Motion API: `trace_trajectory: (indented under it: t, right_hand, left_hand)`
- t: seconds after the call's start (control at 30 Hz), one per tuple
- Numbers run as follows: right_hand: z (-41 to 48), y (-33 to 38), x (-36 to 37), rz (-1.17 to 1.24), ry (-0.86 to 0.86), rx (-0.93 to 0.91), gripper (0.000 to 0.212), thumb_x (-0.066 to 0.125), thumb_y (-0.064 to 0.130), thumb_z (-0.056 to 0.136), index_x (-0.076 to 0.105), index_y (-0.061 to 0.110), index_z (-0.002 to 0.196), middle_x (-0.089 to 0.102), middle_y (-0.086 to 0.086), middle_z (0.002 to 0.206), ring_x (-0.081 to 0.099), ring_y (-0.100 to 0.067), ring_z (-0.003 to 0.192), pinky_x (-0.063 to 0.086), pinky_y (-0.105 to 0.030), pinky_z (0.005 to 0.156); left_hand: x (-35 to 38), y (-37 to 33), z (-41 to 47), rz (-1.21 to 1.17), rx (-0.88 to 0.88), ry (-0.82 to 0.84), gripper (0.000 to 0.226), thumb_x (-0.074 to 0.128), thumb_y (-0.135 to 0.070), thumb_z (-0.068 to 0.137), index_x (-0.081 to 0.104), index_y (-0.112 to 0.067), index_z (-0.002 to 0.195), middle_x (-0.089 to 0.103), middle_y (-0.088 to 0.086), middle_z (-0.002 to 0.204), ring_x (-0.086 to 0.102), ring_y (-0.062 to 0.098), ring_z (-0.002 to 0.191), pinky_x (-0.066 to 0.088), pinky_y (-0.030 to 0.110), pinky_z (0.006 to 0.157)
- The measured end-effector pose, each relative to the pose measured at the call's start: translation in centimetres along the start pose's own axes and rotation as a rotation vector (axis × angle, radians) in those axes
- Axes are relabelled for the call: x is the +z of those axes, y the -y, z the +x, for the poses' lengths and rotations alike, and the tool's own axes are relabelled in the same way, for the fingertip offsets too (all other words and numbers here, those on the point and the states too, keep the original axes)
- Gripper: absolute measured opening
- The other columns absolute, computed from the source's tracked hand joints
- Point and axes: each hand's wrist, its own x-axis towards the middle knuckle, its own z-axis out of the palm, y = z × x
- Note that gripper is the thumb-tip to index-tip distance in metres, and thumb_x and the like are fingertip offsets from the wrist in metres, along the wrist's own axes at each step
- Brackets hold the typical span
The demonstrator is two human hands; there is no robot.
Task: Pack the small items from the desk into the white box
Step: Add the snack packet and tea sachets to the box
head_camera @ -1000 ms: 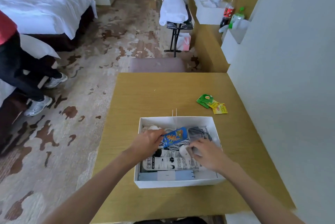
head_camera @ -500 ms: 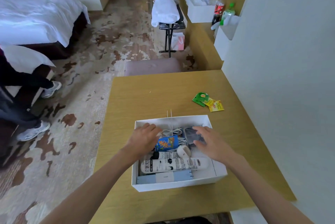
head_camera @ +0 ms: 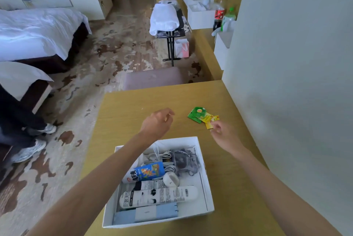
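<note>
The white box (head_camera: 207,182) stands on the wooden desk (head_camera: 124,117) near its front edge. It holds white tubes (head_camera: 158,196), a blue packet (head_camera: 150,170), white cables, a dark item in clear plastic (head_camera: 186,160) and a blue-grey carton (head_camera: 147,213). Green and yellow tea packets (head_camera: 202,116) lie on the desk beyond the box, to the right. My right hand (head_camera: 224,135) has its loosely curled fingertips at the near corner of the yellow packet. My left hand (head_camera: 157,122) hovers over the desk beyond the box, fingers relaxed, holding nothing.
A grey wall (head_camera: 286,82) runs along the desk's right side. A padded stool (head_camera: 152,79) stands past the far edge. A person's legs and sneakers (head_camera: 30,149) are on the carpet at left by a bed (head_camera: 38,31). Bottles (head_camera: 219,16) and white boxes sit on the far counter.
Both hands have left the box and moved forward over the desk. The right hand went to the tea packets; the left stopped beyond the box's far rim.
</note>
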Motion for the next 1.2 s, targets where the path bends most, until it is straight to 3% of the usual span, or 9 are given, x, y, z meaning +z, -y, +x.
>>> trace_trajectory:
  t: [0.1,0.2,0.37,0.47,0.63,0.83,0.93,1.07,1.2]
  right_hand:
    - [2.6,-1.3,0.5,-0.053,0.030,0.088,0.031,0.052,0.018,0.091,0.059,0.013,0.121,0.060,-0.004,0.108,0.059,-0.020,0.095,0.043,-0.029,0.076]
    - [4.5,-2.4,1.2,-0.060,0.059,0.158,0.037,0.053,0.015,0.089,0.058,0.010,0.126,0.060,-0.007,0.115,0.058,-0.024,0.105,0.045,-0.031,0.085]
    - [7.3,-4.3,2.4,-0.077,0.102,0.193,0.037,0.054,0.009,0.090,0.057,0.005,0.127,0.059,-0.013,0.127,0.056,-0.026,0.114,0.045,-0.032,0.094]
    - [8.1,-5.5,3.2,-0.111,0.099,0.210,0.033,0.057,0.011,0.091,0.058,0.005,0.124,0.060,-0.014,0.124,0.056,-0.026,0.112,0.044,-0.031,0.093]
    - [9.2,-7.2,4.3,-0.132,0.048,0.227,0.028,0.056,0.015,0.091,0.061,0.008,0.118,0.062,-0.012,0.119,0.057,-0.025,0.108,0.046,-0.035,0.093]
    - [11.4,-6.9,5.3,-0.125,-0.025,0.147,0.025,0.056,0.008,0.090,0.064,0.007,0.114,0.064,-0.011,0.115,0.058,-0.024,0.105,0.044,-0.026,0.086]
    - [13.0,-5.9,5.9,-0.098,-0.079,0.088,0.020,0.056,0.006,0.089,0.067,0.007,0.106,0.065,-0.011,0.107,0.059,-0.027,0.099,0.048,-0.039,0.087]
    - [15.4,-4.7,6.6,-0.164,-0.062,0.053,0.024,0.058,0.009,0.087,0.066,0.011,0.109,0.065,-0.010,0.110,0.057,-0.029,0.104,0.045,-0.040,0.091]
    - [17.5,-3.9,7.7,-0.431,0.062,-0.123,0.043,0.066,0.025,0.085,0.058,0.013,0.125,0.058,-0.009,0.125,0.051,-0.029,0.117,0.042,-0.040,0.097]
  left_hand:
    - [2.5,-1.2,3.2,0.000,-0.022,0.140,0.020,0.045,-0.028,0.092,0.062,-0.026,0.103,0.066,-0.003,0.091,0.060,0.017,0.075,0.047,0.026,0.059]
    - [5.4,-1.3,6.3,-0.002,-0.030,0.277,0.024,0.043,-0.028,0.090,0.062,-0.023,0.106,0.067,0.002,0.104,0.061,0.025,0.091,0.053,0.039,0.081]
    - [11.1,0.3,12.4,0.072,-0.083,0.479,0.028,0.047,-0.030,0.092,0.055,-0.020,0.116,0.061,0.007,0.120,0.056,0.028,0.109,0.047,0.041,0.092]
    - [14.6,1.4,15.6,0.095,-0.182,0.472,0.043,0.052,-0.037,0.091,0.047,-0.011,0.125,0.052,0.013,0.131,0.049,0.032,0.119,0.044,0.044,0.095]
    - [18.9,2.0,18.9,0.102,-0.350,0.374,0.083,0.056,-0.065,0.078,0.038,-0.006,0.133,0.045,0.014,0.138,0.042,0.034,0.126,0.043,0.047,0.092]
    - [19.6,2.3,20.0,0.086,-0.413,0.449,0.069,0.066,-0.053,0.078,0.047,-0.009,0.128,0.049,0.015,0.133,0.043,0.032,0.126,0.045,0.045,0.094]
    - [19.0,3.3,19.7,0.038,-0.471,0.433,0.051,0.067,-0.046,0.081,0.057,-0.011,0.117,0.056,0.012,0.124,0.051,0.029,0.117,0.048,0.042,0.090]
    - [18.4,4.2,18.7,0.006,-0.443,0.379,0.062,0.068,-0.040,0.082,0.041,-0.014,0.132,0.042,0.011,0.134,0.042,0.031,0.124,0.045,0.046,0.094]
    - [16.9,6.7,17.8,0.052,-0.399,0.360,0.063,0.068,-0.035,0.082,0.037,-0.026,0.136,0.033,0.008,0.134,0.035,0.028,0.124,0.044,0.046,0.091]
